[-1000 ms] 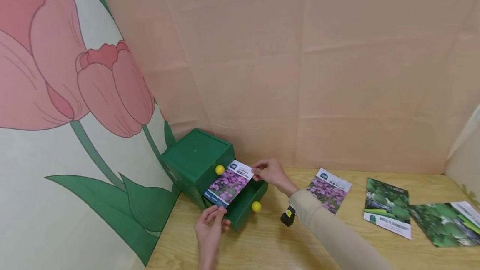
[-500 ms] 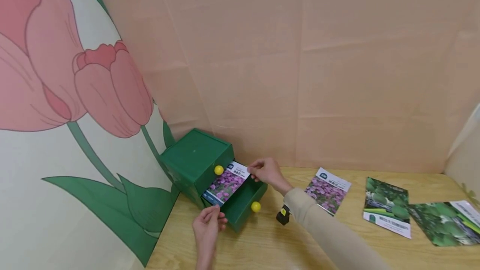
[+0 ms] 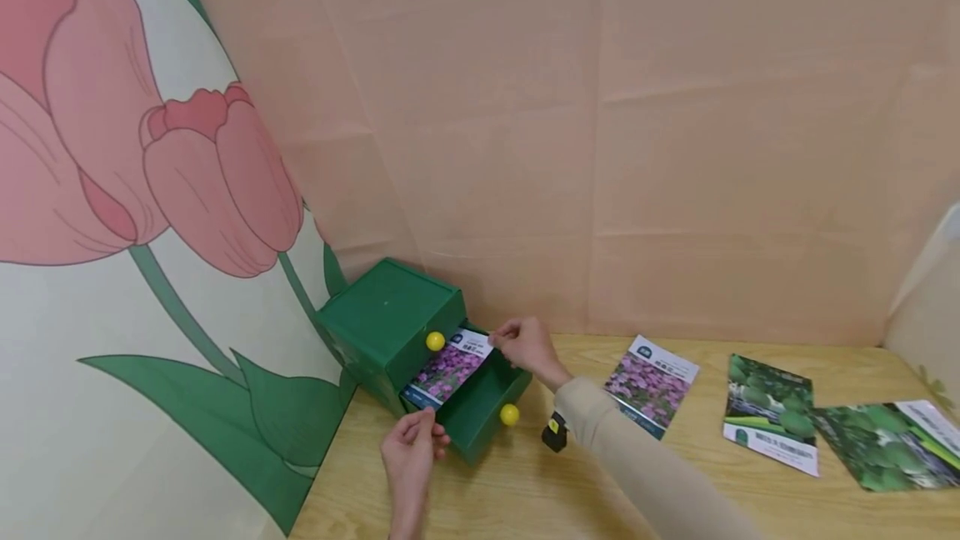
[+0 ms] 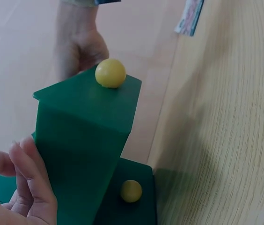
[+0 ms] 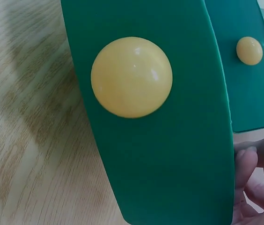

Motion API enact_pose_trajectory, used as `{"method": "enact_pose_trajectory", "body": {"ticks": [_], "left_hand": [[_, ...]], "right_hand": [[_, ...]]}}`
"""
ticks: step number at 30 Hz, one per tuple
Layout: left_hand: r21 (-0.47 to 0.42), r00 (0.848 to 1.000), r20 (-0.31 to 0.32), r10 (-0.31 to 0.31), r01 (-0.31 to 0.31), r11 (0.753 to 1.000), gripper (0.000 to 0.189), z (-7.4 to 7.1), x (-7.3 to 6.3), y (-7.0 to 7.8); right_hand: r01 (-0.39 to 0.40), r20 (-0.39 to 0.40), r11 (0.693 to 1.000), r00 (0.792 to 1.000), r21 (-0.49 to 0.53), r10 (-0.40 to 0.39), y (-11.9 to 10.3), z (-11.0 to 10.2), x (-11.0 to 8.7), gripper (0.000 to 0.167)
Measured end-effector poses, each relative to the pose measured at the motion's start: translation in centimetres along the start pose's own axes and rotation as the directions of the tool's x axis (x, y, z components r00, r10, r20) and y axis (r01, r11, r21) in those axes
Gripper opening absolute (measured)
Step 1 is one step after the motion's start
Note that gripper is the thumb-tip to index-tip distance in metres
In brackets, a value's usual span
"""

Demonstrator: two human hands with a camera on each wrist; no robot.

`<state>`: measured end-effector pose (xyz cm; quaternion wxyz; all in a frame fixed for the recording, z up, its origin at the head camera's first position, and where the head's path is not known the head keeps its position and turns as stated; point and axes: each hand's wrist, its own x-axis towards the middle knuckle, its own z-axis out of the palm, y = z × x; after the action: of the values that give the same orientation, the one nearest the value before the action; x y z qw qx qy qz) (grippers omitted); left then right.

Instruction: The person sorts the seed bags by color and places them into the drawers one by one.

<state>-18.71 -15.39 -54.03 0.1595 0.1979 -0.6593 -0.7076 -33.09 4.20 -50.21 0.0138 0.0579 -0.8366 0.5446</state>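
A seed packet [image 3: 448,369] with a pink-flower picture lies tilted over the pulled-out lower drawer [image 3: 480,427] of a small green drawer box [image 3: 390,307]. Its far end lies under the upper drawer front. My right hand [image 3: 528,350] pinches the packet's white top corner. At the blue bottom corner, my left hand [image 3: 408,448] holds it between thumb and fingers. In the left wrist view, the left fingers [image 4: 31,180] are beside the drawer's side wall and the packet is hidden. The drawer's yellow knob [image 5: 132,77] fills much of the right wrist view.
Another pink-flower packet [image 3: 652,386] lies right of the box. Two green-leaf packets [image 3: 771,407] lie farther right, their edges close together. A second yellow knob [image 3: 436,342] marks the upper drawer. The painted tulip wall [image 3: 202,190] stands close on the left.
The packet has slid left and deeper under the upper drawer front, and both hands have moved along with it. More of the lower drawer's inside shows.
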Motion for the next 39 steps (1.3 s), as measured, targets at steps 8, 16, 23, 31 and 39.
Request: {"method": "enact_pose_trajectory", "body": {"ticks": [8,16,23,31,39], "left_hand": [[0.024,1.0,-0.025,0.016,-0.015,1.0,0.023,-0.2,0.3,0.2],[0.025,0.997,-0.051,0.051,-0.05,0.998,0.025,-0.2,0.7,0.1],[0.016,0.996,-0.058,0.068,-0.067,0.998,0.028,-0.2,0.8,0.1],[0.039,0.996,-0.072,0.06,-0.058,0.998,0.025,-0.1,1.2,0.1],[0.043,0.994,-0.076,0.078,-0.075,0.996,0.024,-0.2,1.4,0.0]], "right_hand": [[-0.002,-0.022,0.997,1.0,-0.079,0.0,-0.3,0.9,0.2,0.012],[0.019,-0.037,0.986,0.999,-0.166,-0.025,-0.4,1.2,0.4,0.01],[0.015,-0.064,0.978,0.998,-0.21,-0.029,-0.8,1.3,0.3,0.008],[0.017,-0.098,0.962,0.994,-0.273,-0.045,-1.0,1.5,0.2,0.007],[0.042,-0.092,0.965,0.994,-0.26,-0.067,-1.1,1.4,0.1,0.007]]}}
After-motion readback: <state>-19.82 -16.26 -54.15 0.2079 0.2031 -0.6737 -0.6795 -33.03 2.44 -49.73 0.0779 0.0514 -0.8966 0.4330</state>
